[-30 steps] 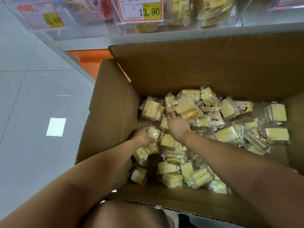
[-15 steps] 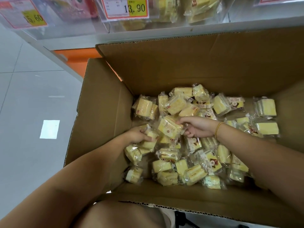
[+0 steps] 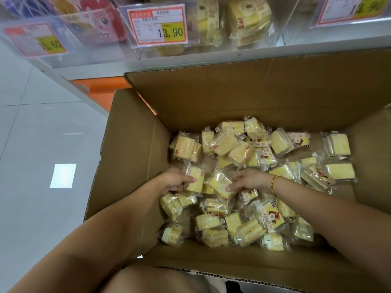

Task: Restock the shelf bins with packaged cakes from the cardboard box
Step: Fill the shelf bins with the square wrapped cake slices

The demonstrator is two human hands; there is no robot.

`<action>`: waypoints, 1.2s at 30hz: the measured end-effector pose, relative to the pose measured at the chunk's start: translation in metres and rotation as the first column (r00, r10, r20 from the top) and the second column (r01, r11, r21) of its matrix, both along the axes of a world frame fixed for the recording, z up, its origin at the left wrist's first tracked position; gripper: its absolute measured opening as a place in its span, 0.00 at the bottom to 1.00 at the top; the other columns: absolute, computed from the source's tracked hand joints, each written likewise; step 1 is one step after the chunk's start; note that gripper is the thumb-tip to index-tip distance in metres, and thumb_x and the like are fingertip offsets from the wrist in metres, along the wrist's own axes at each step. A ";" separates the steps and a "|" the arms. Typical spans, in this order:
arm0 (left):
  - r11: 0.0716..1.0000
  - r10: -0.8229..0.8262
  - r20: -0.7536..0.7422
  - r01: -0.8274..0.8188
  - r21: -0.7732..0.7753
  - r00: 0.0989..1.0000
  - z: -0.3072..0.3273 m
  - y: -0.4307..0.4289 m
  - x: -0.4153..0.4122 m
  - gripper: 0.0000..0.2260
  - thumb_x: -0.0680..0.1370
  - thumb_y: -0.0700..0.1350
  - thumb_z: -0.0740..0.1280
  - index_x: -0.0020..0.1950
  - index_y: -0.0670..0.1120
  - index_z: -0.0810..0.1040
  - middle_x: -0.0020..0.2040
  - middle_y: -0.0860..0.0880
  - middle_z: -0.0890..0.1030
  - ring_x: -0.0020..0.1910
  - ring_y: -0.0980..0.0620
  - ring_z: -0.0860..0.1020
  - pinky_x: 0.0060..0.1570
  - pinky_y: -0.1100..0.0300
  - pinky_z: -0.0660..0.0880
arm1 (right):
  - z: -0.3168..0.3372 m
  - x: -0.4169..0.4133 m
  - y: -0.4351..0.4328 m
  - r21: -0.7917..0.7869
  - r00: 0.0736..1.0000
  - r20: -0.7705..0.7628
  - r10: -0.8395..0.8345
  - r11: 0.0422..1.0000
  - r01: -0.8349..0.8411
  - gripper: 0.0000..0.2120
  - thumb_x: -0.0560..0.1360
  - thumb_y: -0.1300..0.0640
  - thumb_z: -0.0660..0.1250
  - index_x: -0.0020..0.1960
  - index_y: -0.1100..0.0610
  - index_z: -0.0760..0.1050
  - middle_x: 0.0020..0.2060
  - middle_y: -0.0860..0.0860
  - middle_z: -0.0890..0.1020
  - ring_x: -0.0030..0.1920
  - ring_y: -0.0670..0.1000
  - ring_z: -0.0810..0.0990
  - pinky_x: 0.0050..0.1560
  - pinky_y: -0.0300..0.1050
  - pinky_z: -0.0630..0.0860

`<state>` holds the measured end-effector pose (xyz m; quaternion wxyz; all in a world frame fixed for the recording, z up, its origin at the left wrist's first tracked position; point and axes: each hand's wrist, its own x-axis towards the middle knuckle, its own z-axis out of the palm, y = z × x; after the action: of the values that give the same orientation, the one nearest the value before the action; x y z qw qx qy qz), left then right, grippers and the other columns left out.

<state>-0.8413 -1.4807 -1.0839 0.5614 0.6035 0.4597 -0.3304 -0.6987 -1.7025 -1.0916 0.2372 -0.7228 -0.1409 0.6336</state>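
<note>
Your left hand (image 3: 175,181) holds a cake pack (image 3: 195,180) and your right hand (image 3: 250,180) holds a second pack (image 3: 220,183), down in the cardboard box (image 3: 131,166) full of yellow cakes (image 3: 281,142). The price tag (image 3: 157,26) on the shelf (image 3: 232,58) says 13.90.

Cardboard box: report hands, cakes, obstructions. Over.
Left hand grips one packaged cake. Right hand pinches a second cake. Both low inside cardboard box. No obstruction seen toward shelf bin.

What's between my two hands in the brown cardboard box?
Two clear-wrapped yellow cake packets, seen in the head view: left packet gripped by the left hand, right packet held by the right hand.
</note>
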 end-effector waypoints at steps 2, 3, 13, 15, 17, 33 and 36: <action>1.000 -0.005 0.024 0.006 -0.015 1.000 0.011 0.003 0.004 0.12 0.73 0.44 0.74 0.49 0.40 0.75 0.41 0.46 0.78 0.35 0.54 0.76 0.37 0.64 0.76 | 0.008 0.003 -0.002 0.030 0.998 -0.059 -0.030 0.999 0.032 0.15 0.66 0.48 0.77 0.44 0.55 0.77 0.57 0.46 0.78 0.55 0.47 0.79 0.57 0.43 0.77; 1.000 0.007 0.039 -0.006 -0.028 0.999 0.019 0.004 0.006 0.13 0.73 0.44 0.74 0.52 0.40 0.76 0.44 0.46 0.80 0.39 0.53 0.79 0.39 0.63 0.78 | 0.015 0.005 -0.005 0.040 0.995 -0.083 -0.053 0.998 0.056 0.17 0.65 0.48 0.77 0.45 0.56 0.77 0.55 0.48 0.79 0.53 0.48 0.80 0.57 0.43 0.78; 0.954 0.237 0.425 -0.126 -0.273 0.873 0.149 -0.008 0.037 0.21 0.74 0.44 0.69 0.65 0.38 0.73 0.58 0.38 0.81 0.56 0.43 0.80 0.56 0.54 0.79 | 0.159 0.046 -0.048 0.332 0.936 -0.102 -0.336 0.876 0.351 0.18 0.67 0.52 0.77 0.49 0.63 0.79 0.44 0.56 0.83 0.46 0.52 0.81 0.55 0.49 0.77; 0.943 0.273 0.502 -0.127 -0.306 0.820 0.181 -0.012 0.038 0.23 0.72 0.45 0.68 0.65 0.39 0.73 0.57 0.39 0.81 0.54 0.44 0.81 0.55 0.54 0.79 | 0.185 0.049 -0.052 0.389 0.919 -0.128 -0.372 0.834 0.392 0.29 0.63 0.49 0.78 0.56 0.67 0.78 0.52 0.60 0.83 0.50 0.57 0.81 0.53 0.48 0.77; 0.943 0.284 0.572 -0.118 -0.310 0.769 0.208 -0.012 0.038 0.22 0.73 0.43 0.71 0.65 0.39 0.73 0.58 0.38 0.81 0.54 0.44 0.81 0.54 0.55 0.79 | 0.211 0.049 -0.053 0.457 0.918 -0.132 -0.375 0.798 0.392 0.32 0.61 0.48 0.77 0.59 0.65 0.78 0.54 0.60 0.83 0.54 0.58 0.81 0.53 0.48 0.78; 0.931 0.076 0.882 -0.351 0.105 0.465 0.329 0.022 0.097 0.17 0.73 0.38 0.71 0.60 0.48 0.75 0.52 0.49 0.84 0.51 0.49 0.83 0.50 0.57 0.80 | 0.333 0.084 0.056 0.768 0.700 -0.066 -0.712 0.411 0.491 0.20 0.70 0.54 0.72 0.60 0.58 0.77 0.49 0.51 0.85 0.47 0.50 0.85 0.39 0.41 0.82; 0.911 0.148 0.864 -0.406 0.070 0.481 0.329 0.038 0.132 0.12 0.75 0.39 0.70 0.57 0.49 0.76 0.51 0.48 0.85 0.49 0.50 0.84 0.52 0.54 0.79 | 0.342 0.111 0.097 0.776 0.647 0.039 -0.762 0.431 0.461 0.21 0.73 0.56 0.72 0.63 0.62 0.74 0.49 0.53 0.83 0.45 0.50 0.84 0.38 0.42 0.82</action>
<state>-0.7093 -1.4425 -0.7546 0.6722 0.6727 0.2624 0.1632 -0.5882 -1.6051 -0.7492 0.6794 -0.6809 -0.1364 0.2373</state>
